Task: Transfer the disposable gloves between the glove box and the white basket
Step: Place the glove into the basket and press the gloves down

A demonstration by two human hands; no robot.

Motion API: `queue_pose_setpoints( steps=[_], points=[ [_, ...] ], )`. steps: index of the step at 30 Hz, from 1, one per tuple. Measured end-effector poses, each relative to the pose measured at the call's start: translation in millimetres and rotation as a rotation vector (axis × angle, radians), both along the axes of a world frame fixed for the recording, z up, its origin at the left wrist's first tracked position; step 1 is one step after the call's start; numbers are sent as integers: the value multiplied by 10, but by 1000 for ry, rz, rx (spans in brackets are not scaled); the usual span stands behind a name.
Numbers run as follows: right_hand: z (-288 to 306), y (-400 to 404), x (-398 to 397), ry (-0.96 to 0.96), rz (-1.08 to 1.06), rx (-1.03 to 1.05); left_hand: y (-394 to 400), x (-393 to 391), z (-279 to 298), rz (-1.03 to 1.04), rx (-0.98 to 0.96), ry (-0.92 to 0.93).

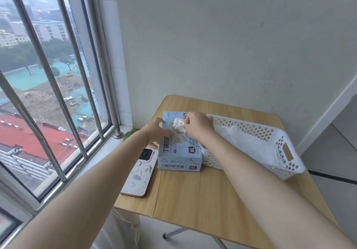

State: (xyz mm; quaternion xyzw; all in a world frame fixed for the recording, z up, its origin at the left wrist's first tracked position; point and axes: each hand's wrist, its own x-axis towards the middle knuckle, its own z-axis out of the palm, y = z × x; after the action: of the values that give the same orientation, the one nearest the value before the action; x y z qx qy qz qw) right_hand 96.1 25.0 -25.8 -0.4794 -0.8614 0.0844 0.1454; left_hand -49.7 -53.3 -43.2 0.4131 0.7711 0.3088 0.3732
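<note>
- light wooden folding table (202, 191) against the wall
- pale blue cardboard glove box (180, 158) sits mid-table
- white perforated plastic basket (270, 144) touching its right
- patterned-case phone (139, 173) at left edge

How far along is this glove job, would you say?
Some white gloves already lie in the white basket. Right now the right hand pinches a crumpled glove at the glove box opening while the left hand steadies the box. How many gloves remain inside is hidden.
</note>
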Motion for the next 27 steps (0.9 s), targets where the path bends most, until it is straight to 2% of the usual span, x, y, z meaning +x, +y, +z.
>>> queue_pose_setpoints(
  steps=[5, 9, 12, 16, 19, 22, 27],
  points=[
    [107, 18, 38, 31, 13, 10, 7, -20, -152, 41, 90, -32],
    [269, -4, 68, 340, 75, -164, 26, -17, -138, 14, 83, -14],
    [360, -47, 41, 477, 121, -163, 53, -10, -129, -18, 83, 99],
    [354, -87, 42, 557, 131, -159, 53, 15, -111, -34, 102, 315],
    [304, -33, 76, 568, 79, -221, 43, 78, -73, 19, 293, 380],
    [326, -11, 68, 564, 74, -258, 61, 197, 53, -1, 497, 356],
    [426, -43, 82, 684, 70, -191, 138, 260, 259, 149, 585, 346]
  ],
)
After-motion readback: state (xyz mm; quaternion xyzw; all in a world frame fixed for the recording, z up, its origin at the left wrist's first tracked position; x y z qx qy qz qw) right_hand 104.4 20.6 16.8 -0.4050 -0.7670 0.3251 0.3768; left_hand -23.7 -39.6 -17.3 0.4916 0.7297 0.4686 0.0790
